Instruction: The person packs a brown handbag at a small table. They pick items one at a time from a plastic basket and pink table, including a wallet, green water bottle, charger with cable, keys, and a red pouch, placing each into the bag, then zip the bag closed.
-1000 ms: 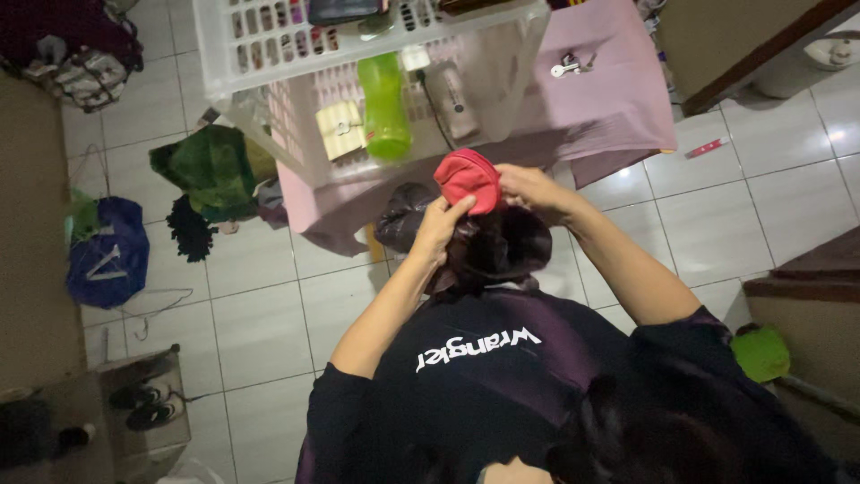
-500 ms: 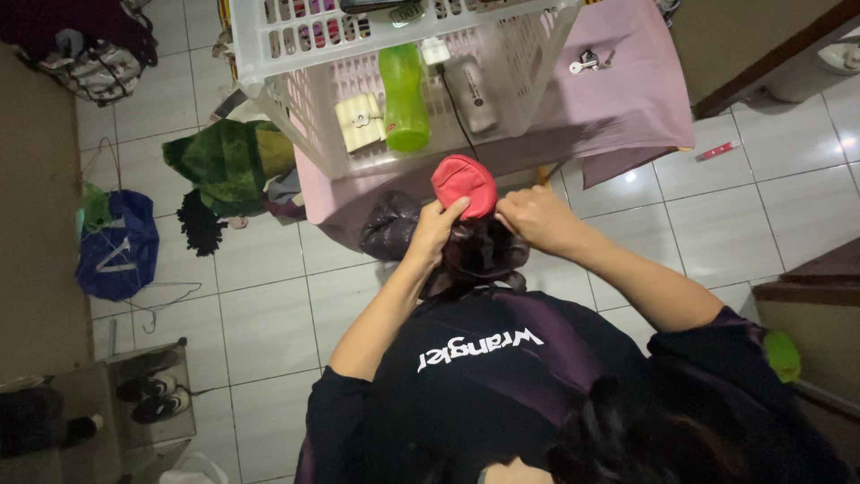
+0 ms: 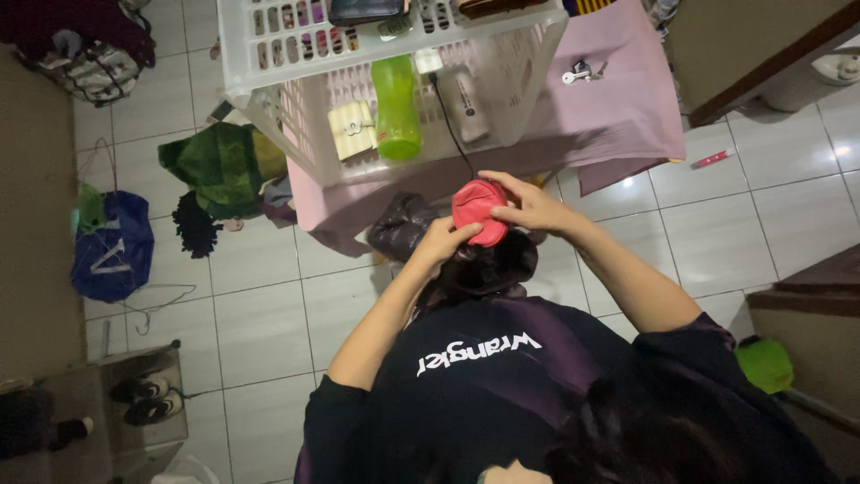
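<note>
Both hands, left hand (image 3: 441, 244) and right hand (image 3: 528, 204), pinch the red pouch (image 3: 477, 211) above the dark bag (image 3: 488, 266), below the basket (image 3: 269, 99).

I see the white laundry basket (image 3: 269, 40) blocking the way ahead on the pink-draped desk (image 3: 618, 99), with a dark bag (image 3: 403, 224) just below. Bare floor tiles (image 3: 260, 314) leave room left; keys (image 3: 580, 70) lie right.
</note>
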